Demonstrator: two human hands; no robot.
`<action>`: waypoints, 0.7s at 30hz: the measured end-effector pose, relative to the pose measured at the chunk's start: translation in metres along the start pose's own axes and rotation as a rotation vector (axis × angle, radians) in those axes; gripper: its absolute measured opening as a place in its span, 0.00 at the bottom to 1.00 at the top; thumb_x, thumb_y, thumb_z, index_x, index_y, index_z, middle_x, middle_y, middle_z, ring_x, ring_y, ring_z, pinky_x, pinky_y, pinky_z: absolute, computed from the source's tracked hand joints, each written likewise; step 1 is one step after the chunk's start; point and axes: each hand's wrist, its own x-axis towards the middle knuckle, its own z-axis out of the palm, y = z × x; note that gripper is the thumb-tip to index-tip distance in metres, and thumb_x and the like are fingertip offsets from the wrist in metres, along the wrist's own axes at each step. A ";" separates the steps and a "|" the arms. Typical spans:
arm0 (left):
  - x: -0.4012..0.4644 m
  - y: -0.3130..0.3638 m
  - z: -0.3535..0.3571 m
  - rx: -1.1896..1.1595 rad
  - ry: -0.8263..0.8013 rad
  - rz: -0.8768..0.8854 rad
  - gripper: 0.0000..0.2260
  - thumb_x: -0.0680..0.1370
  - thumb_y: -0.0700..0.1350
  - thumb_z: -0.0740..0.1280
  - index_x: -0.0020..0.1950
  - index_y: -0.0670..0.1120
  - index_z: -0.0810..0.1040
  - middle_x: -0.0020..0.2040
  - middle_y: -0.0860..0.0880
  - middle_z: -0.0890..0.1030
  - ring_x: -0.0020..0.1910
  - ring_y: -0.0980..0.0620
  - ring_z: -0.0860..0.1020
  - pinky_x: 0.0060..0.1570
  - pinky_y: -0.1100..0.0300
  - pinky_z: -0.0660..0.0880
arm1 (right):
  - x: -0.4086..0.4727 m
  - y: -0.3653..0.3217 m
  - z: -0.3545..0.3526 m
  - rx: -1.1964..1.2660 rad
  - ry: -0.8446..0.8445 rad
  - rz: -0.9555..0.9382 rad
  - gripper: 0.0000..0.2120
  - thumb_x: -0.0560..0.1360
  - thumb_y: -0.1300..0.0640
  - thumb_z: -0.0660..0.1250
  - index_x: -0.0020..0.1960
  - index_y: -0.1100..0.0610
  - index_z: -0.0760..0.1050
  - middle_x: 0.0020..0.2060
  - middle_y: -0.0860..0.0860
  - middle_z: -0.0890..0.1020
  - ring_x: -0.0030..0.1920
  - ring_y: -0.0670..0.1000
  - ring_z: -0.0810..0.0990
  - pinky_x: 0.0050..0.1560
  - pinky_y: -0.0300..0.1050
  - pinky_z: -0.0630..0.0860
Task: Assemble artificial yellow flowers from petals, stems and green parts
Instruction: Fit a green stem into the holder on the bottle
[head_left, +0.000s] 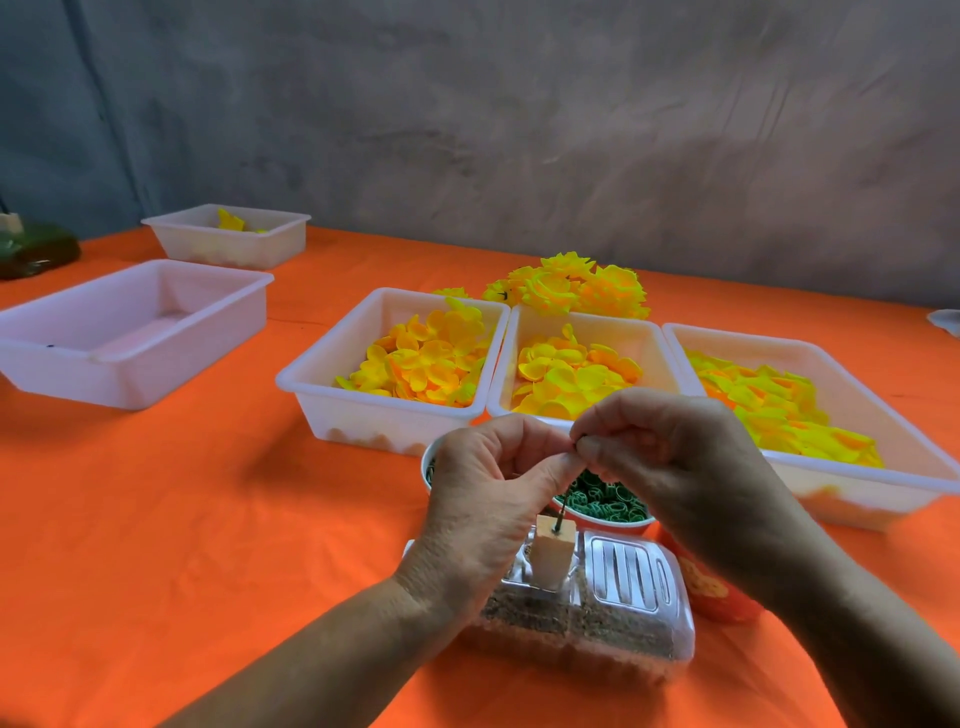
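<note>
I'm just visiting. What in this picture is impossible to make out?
Head view, the only one:
- The tiny dark piece pinched between left hand and right hand: too small, fingers cover it.
- Left cup: mostly behind the left hand.
- Dark green object: cut off by the left edge.
- Far tray: contents mostly behind its wall.

Even, soft daylight-like lighting; scene bright, colours saturated. Orange cloth-covered tabletop (182, 493) glows strongly, tints undersides of white plastic trays (135, 332). Shadows faint and diffuse: soft dark patch on tabletop near left of hands (488, 493), dim band beside near left tray. Small glare streaks on clear ribbed plastic lid (631, 571). Slight softness overall; grey far wall (519, 130) blurred, mottled. Wide-angle bending at edges: far tabletop edge bowed.
</note>
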 end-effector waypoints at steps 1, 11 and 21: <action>0.000 0.000 0.000 -0.003 0.006 0.004 0.04 0.67 0.43 0.74 0.38 0.44 0.82 0.34 0.49 0.83 0.34 0.57 0.79 0.35 0.65 0.74 | 0.001 -0.002 0.000 -0.100 0.012 -0.034 0.12 0.70 0.65 0.72 0.37 0.48 0.79 0.33 0.46 0.82 0.37 0.43 0.81 0.39 0.43 0.78; -0.002 -0.004 -0.002 -0.033 0.022 0.017 0.09 0.64 0.46 0.73 0.41 0.44 0.81 0.37 0.46 0.83 0.37 0.54 0.81 0.38 0.63 0.77 | 0.001 -0.001 0.000 0.152 -0.051 0.031 0.08 0.69 0.64 0.72 0.37 0.52 0.81 0.32 0.48 0.84 0.31 0.41 0.80 0.33 0.34 0.75; -0.005 0.003 -0.005 -0.037 0.004 0.045 0.08 0.75 0.33 0.66 0.40 0.42 0.82 0.33 0.46 0.82 0.31 0.55 0.79 0.33 0.66 0.74 | -0.001 0.002 0.010 0.332 0.020 0.090 0.05 0.65 0.62 0.76 0.36 0.59 0.80 0.29 0.54 0.81 0.31 0.50 0.80 0.30 0.45 0.77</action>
